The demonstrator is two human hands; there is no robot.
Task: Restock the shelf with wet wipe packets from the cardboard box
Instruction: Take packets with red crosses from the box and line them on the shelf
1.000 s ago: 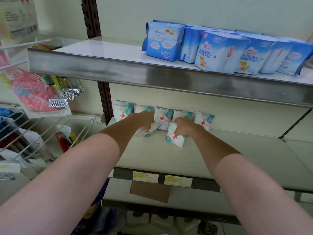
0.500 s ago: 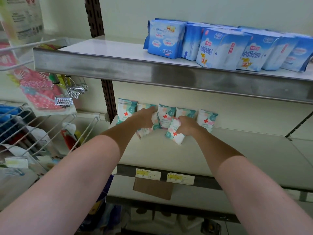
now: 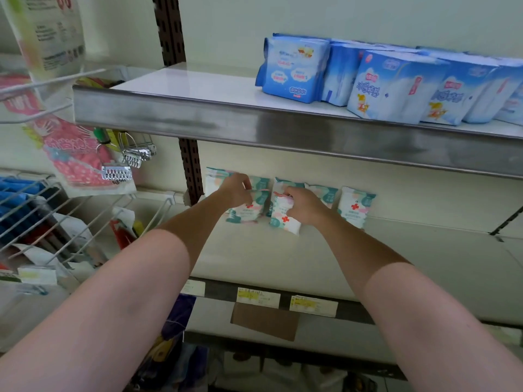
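From the head view, I had both arms stretched to the back of the pale lower shelf (image 3: pixel 311 258), where small white-and-teal wet wipe packets with red crosses (image 3: pixel 356 206) stood upright in a row against the rear wall. My left hand (image 3: pixel 236 190) had its fingers curled round the top of one packet (image 3: pixel 246 210), which leaned forward, so I could stand it up in front of the back row. My right hand (image 3: pixel 304 205) pinched the upper edge of another packet (image 3: pixel 283 219), its bottom resting on the shelf, tilted a little; I judged I held it by the top to square it beside the other. Neither packet looked settled yet. The cardboard box was not in view. Above, big blue soft packs (image 3: pixel 294 72) sat on the steel-edged upper shelf (image 3: pixel 198 117), and white wire baskets (image 3: pixel 56 216) hung at my left, well apart from my work.
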